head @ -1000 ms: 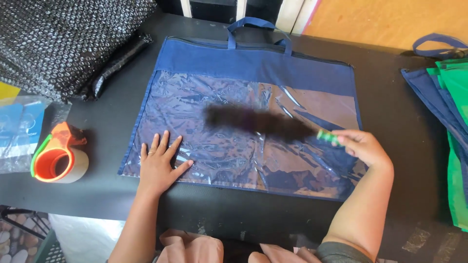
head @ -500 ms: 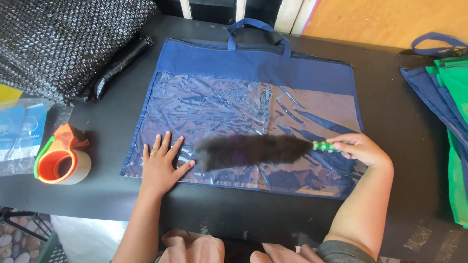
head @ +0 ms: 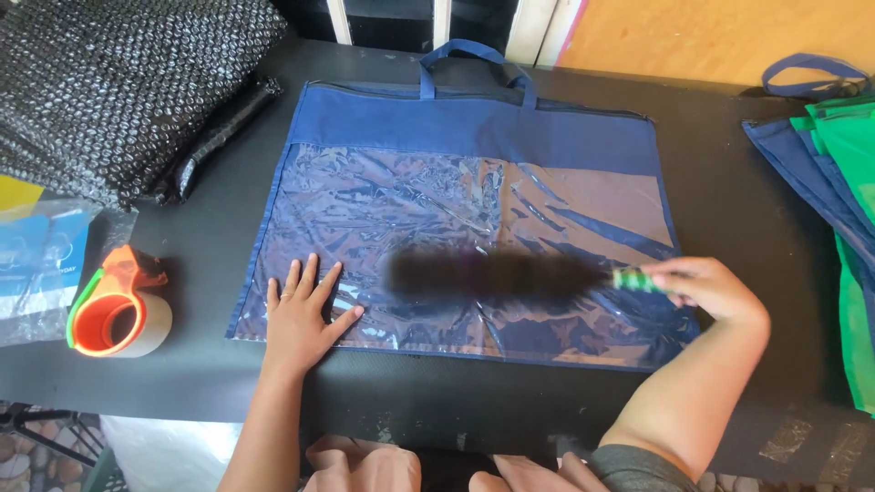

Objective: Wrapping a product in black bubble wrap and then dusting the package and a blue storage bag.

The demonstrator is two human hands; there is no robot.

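In the head view, the left hand (head: 305, 314) is laid flat with its fingers spread on the lower left corner of the clear plastic panel of a blue zip bag (head: 474, 137), which is spread out on a black table (head: 711, 210) with its handles pointing away. The right hand (head: 715, 290) is closed around the green handle of a dark fluffy duster (head: 492, 273), which is held level across the lower part of the panel and is blurred. Compared with half a second ago, the duster is seen at much the same height over the panel, while a second ago it was tilted and higher up; the left hand has stayed pressed in place. At the left edge an orange tape dispenser (head: 114, 305) with a green rim is stood beside a clear packet with a blue printed card (head: 36, 269). A roll of black bubble wrap (head: 118, 82) is laid at upper left, and folded green and blue bags (head: 843, 182) are stacked at the right.
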